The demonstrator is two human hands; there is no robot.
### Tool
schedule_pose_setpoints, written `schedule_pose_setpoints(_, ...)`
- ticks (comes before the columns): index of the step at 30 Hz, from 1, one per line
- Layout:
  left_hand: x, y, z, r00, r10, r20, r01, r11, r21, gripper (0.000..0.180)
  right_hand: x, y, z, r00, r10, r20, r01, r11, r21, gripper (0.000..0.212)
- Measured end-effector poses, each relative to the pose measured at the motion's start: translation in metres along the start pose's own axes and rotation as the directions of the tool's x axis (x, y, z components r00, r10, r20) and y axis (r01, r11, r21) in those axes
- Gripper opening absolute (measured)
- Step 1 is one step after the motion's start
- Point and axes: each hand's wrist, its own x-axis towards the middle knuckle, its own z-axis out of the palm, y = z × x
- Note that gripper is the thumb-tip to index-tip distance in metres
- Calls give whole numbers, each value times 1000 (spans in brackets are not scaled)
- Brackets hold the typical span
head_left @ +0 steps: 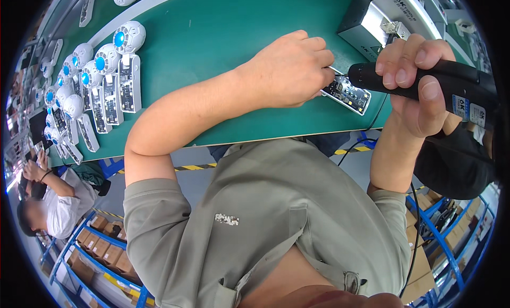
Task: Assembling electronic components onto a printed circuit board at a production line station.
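My left hand (292, 69) rests on the green mat (223, 37), its fingers closed on the left end of a small white housing with an exposed circuit board (350, 94). A thin metal piece (336, 70) sticks out past its fingertips. My right hand (414, 79) grips a black electric screwdriver (457, 85). The tool lies nearly level, and its tip (350, 74) points left and touches the top of the board. A black cable (415, 212) hangs down past my right arm.
Rows of white fan units with blue centres (109, 58) and open board handles lie on the mat at the left. A black and silver box (372, 18) stands at the back right. Another seated person (53, 201) is at the lower left, above shelves of cardboard boxes (101, 249).
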Motion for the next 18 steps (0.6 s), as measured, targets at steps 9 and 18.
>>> schedule_pose_setpoints(9, 0, 4, -1, 999, 7, -42, -6, 1000, 13, 26, 6, -74, -34, 971, -207, -119, 191, 973, -129, 33)
schedule_pose_setpoints(18, 4, 3, 1, 994, 30, -106, -28, 999, 20, 20, 13, -58, -40, 984, -171, -53, 158, 968, -197, 33)
